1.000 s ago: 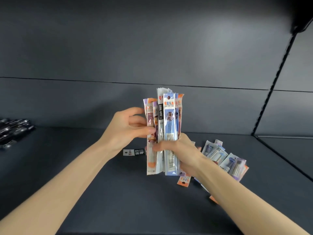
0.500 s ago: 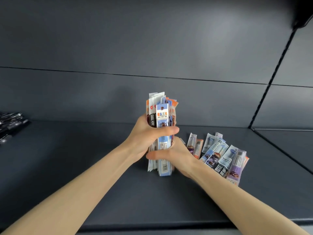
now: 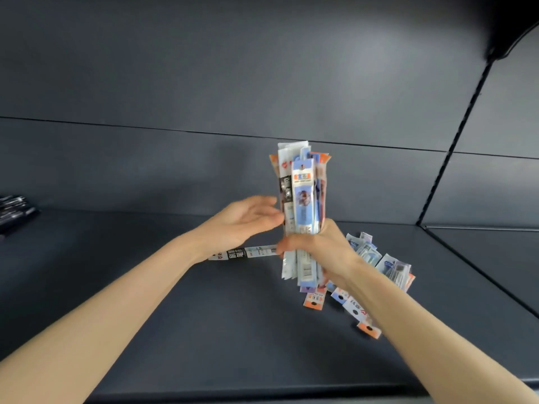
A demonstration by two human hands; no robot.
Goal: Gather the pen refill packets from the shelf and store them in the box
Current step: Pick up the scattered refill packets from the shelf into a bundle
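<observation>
An upright bundle of pen refill packets [image 3: 302, 199], white, blue and orange, stands above the dark shelf [image 3: 204, 330]. My right hand [image 3: 318, 252] is shut around the bundle's lower part. To the bundle's left, my left hand [image 3: 248, 220] is open, its fingertips at the bundle's side. One black-and-white packet [image 3: 248, 253] lies flat on the shelf under my left wrist. Several loose packets [image 3: 379, 263] lie in a pile behind and under my right forearm. No box is in view.
Dark pens [image 3: 16, 209] lie at the shelf's far left. The grey back panel rises behind the bundle, with a slotted upright [image 3: 449, 147] at the right. The shelf's front edge runs along the bottom of the view.
My left hand has let go of the bundle and opened beside it. The bundle has risen off the shelf in my right hand, and a single flat packet now shows at the left.
</observation>
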